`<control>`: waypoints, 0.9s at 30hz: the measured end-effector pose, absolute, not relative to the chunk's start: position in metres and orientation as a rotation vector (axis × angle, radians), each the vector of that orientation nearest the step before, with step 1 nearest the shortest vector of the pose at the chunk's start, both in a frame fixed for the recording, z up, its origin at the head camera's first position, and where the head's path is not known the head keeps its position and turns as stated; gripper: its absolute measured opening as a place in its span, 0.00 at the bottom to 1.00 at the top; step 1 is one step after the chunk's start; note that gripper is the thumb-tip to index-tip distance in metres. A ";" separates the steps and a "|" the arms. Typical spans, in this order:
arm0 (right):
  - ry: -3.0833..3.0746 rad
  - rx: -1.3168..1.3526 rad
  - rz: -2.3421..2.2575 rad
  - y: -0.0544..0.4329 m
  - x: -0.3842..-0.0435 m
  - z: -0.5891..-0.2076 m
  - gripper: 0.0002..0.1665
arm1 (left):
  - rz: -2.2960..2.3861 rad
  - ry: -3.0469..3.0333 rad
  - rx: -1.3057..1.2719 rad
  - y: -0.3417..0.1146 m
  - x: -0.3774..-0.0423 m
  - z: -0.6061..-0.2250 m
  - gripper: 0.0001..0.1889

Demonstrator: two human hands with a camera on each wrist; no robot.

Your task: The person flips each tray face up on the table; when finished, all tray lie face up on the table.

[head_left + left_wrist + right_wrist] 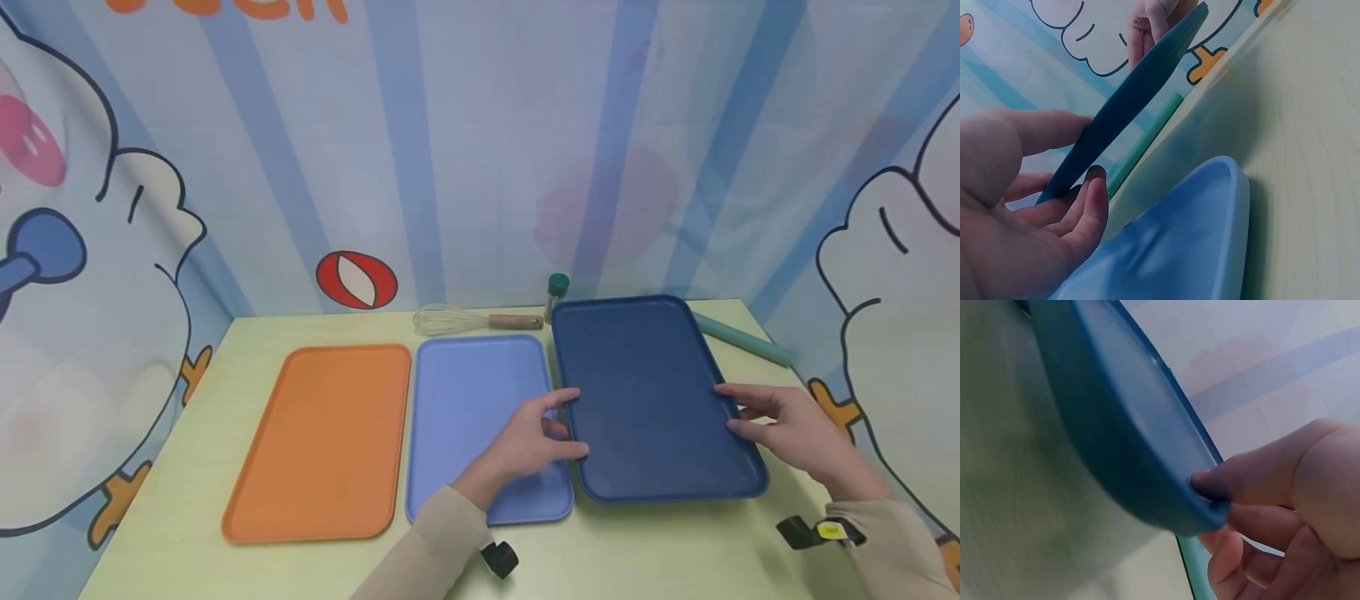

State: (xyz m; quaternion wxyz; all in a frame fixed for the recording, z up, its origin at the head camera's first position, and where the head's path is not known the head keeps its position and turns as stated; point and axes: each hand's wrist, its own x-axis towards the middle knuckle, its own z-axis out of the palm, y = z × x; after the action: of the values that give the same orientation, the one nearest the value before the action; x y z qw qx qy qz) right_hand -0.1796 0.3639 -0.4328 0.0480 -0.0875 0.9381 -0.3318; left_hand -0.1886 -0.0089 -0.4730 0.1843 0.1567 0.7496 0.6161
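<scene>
A dark blue tray is held up off the table between both hands, its shadow falling on the tabletop below. My left hand grips its left edge, thumb on the upper side and fingers beneath, as the left wrist view shows. On the opposite edge my right hand pinches the rim, with the thumb over it and the other fingers curled under. Beneath and beside the left hand lies a light blue tray, flat on the table. Farther left is an orange tray.
A whisk with a wooden handle lies along the back of the table. Beside it stands a small green-capped jar. A green stick-like roll lies at the back right, partly behind the dark tray. A printed curtain surrounds the table.
</scene>
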 end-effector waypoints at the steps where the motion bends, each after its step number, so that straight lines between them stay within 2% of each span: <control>1: 2.869 -0.275 -0.996 0.364 -0.180 -0.434 0.32 | 1.732 2.119 0.439 -0.008 -0.189 -0.473 0.41; 27: 2.976 -0.227 -0.850 0.359 -0.183 -0.454 0.29 | 1.589 2.246 0.387 0.010 -0.184 -0.482 0.40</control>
State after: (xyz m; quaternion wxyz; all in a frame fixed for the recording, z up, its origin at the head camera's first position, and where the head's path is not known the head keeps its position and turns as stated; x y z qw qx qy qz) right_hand -0.1830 0.3593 -0.4545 0.0190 -0.0732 0.9588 -0.2739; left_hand -0.1844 0.0102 -0.4816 0.1804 0.1368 0.7952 0.5625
